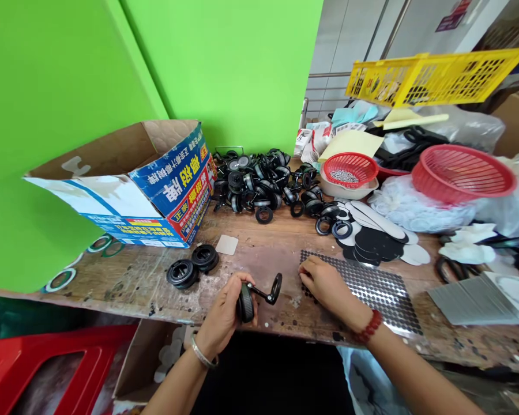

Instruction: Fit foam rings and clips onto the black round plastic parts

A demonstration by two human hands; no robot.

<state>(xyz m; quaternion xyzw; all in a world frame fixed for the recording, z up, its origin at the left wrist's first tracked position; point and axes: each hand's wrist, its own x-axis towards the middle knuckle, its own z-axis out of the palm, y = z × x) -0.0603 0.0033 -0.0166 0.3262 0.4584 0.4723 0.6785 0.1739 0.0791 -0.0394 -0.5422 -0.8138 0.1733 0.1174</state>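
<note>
My left hand [227, 314] is closed around a black round-based holder [245, 302] with a ribbed rim. From its base a thin jointed arm sticks out to the right and ends in a ring. At the left corner of a sheet of small round dark stickers [372, 291], my right hand [324, 283] rests with its fingers curled together. Whatever may be between those fingertips is hidden. Two black round bases [182, 274] lie on the table left of my left hand, near a small beige square card [227, 245].
Behind lies a heap of black holders [259, 178]. A blue printed carton [168, 184] stands at left. To the right are black and white oval pads [376, 242], a red basket of small metal parts [350, 167], a larger red basket [462, 173] and stacked grey cards [480, 300].
</note>
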